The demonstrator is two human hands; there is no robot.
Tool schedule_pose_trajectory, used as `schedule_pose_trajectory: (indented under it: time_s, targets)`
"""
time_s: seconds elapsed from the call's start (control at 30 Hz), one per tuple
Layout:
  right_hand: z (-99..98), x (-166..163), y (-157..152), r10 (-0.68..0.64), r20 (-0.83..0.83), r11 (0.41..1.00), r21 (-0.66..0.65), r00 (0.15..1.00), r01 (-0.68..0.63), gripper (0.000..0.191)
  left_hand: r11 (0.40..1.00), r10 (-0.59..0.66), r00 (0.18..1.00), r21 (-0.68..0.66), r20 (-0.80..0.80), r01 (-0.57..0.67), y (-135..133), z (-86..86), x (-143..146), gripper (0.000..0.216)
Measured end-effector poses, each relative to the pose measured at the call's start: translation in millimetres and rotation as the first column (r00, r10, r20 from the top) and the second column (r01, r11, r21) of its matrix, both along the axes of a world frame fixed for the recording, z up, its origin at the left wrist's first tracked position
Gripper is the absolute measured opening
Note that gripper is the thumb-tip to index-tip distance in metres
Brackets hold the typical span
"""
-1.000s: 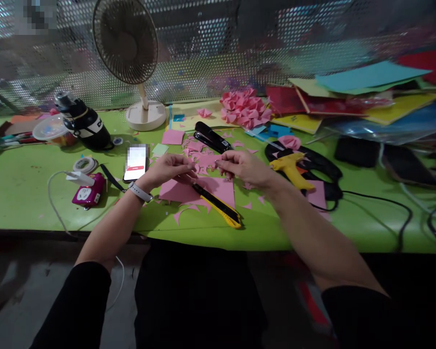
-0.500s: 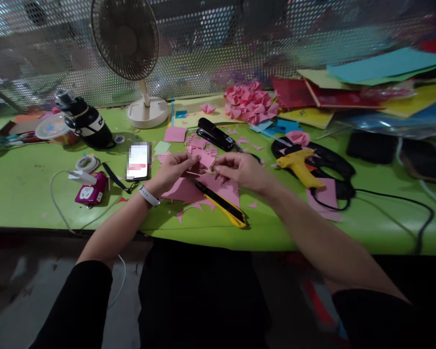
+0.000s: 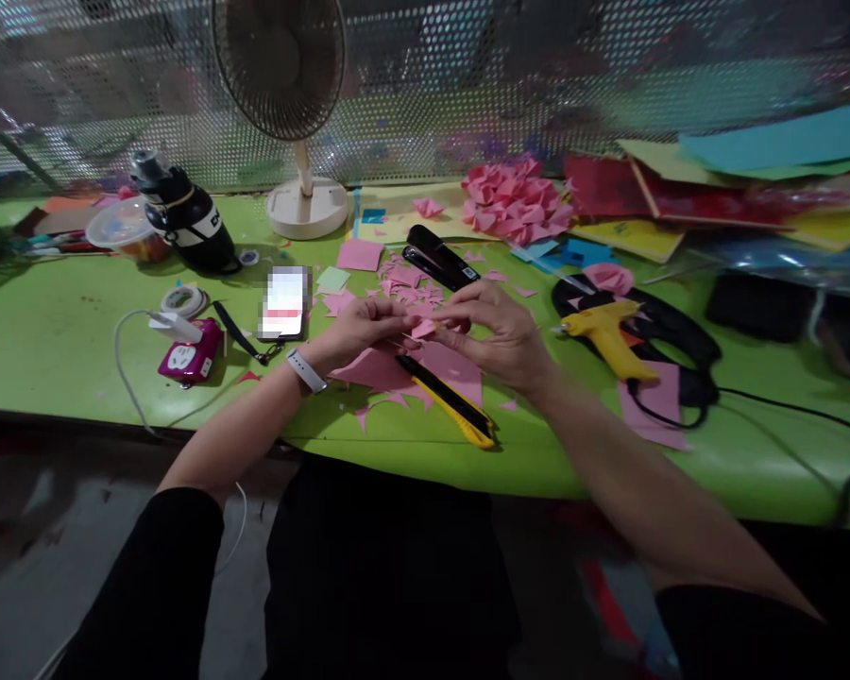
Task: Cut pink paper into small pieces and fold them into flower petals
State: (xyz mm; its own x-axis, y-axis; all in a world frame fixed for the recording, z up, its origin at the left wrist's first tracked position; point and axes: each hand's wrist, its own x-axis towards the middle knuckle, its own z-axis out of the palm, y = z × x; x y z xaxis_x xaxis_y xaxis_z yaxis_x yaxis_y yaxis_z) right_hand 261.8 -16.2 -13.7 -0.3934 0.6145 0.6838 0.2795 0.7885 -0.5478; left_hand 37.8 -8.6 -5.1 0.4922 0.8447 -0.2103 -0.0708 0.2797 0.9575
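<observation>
Well, pink paper piece (image 3: 423,329) over green tabletop (image 3: 71,331), perforated screen (image 3: 411,113) behind.

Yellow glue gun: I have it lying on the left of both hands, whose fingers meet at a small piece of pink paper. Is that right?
Not quite: the side is wrong. The head view shows the yellow glue gun on the right of both hands. The rest stands: the fingers of the left hand and right hand meet at a small piece of pink paper.
</observation>
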Motion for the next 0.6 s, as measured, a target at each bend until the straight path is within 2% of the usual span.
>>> schedule_pose_trajectory:
  time_s: [0.17,0.3,0.37,0.43,0.6]
  targets:
    - [-0.7,-3.3,-1.9,-0.101,-0.060,0.987,-0.130,0.993,0.092,0.012,0.998,-0.012,0.996,0.058,0.083,0.007,-6.2,3.2,5.6,0.024]
    - [4.0,-3.8,-7.0,-0.057,-0.068,0.957,-0.288,0.996,0.035,0.019,0.998,0.000,0.998,0.058,0.059,-0.004,-6.1,0.6,5.5,0.026]
    - [5.9,-3.0,-7.5,-0.015,-0.049,0.952,-0.305,0.999,-0.001,0.022,0.999,0.016,0.999,0.051,0.040,-0.018,-4.3,-0.8,4.4,0.025]
    - [6.5,-3.0,-6.5,-0.005,-0.032,0.952,-0.305,0.999,-0.005,0.017,0.998,0.025,0.999,0.048,0.032,-0.027,-3.4,-0.8,3.7,0.024]
    - [2.7,-8.2,-4.0,-0.081,-0.106,0.930,-0.366,0.991,0.037,0.026,0.997,0.046,0.998,0.062,0.038,-0.048,-7.4,3.9,6.0,0.022]
